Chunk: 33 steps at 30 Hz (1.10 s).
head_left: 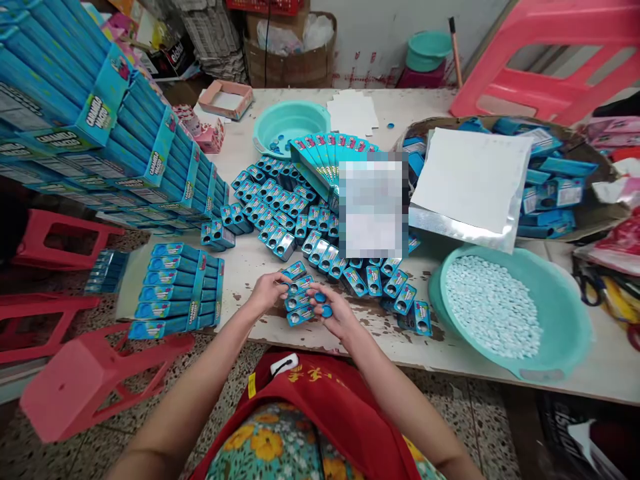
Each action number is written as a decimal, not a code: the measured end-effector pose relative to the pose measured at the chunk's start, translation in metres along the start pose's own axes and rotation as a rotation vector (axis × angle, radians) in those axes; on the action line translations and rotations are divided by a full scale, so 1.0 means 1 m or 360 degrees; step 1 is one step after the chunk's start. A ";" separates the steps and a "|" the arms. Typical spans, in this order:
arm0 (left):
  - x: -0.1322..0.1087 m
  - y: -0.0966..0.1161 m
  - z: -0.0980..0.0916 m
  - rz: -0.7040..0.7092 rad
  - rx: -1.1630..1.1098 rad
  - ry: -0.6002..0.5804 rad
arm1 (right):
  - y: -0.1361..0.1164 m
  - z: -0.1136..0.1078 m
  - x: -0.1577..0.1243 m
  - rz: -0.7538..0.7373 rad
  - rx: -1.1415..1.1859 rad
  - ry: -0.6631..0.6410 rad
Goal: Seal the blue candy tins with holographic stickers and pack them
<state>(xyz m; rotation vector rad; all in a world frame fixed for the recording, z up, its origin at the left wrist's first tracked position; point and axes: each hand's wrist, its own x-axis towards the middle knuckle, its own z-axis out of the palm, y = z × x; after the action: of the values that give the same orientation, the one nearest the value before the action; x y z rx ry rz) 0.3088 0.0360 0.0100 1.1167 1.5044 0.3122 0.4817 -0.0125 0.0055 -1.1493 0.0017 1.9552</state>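
A short row of small blue candy boxes (pixel 300 315) stands in front of me at the table's near side, with round openings on top; white pieces show in some. My left hand (pixel 269 292) is at the left side of this row, thumb and fingers pinched together against the boxes. Whether something small is between the fingertips is hidden. At the row's right side, my right hand (pixel 337 313) holds round blue caps (pixel 326 311) in its curled fingers. Many more blue boxes (pixel 273 193) with dark round openings stand packed together just beyond.
A green basin (pixel 565 333) of white candies stands right; another green basin (pixel 293 110) holds blue caps behind. Stacked display cartons (pixel 145 153) rise at left. A carton (pixel 595 150) of blue boxes carries a white sheet (pixel 470 177). Pink stools (pixel 75 387) stand left.
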 end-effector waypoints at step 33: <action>-0.019 -0.021 0.010 -0.0131 0.0222 0.0098 | 0.009 -0.023 -0.015 -0.0129 0.0075 0.0107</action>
<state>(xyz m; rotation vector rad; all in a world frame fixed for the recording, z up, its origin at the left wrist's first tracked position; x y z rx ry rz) 0.3055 0.0068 0.0036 1.1599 1.6425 0.1888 0.4961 -0.0372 -0.0003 -1.1662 0.0363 1.8354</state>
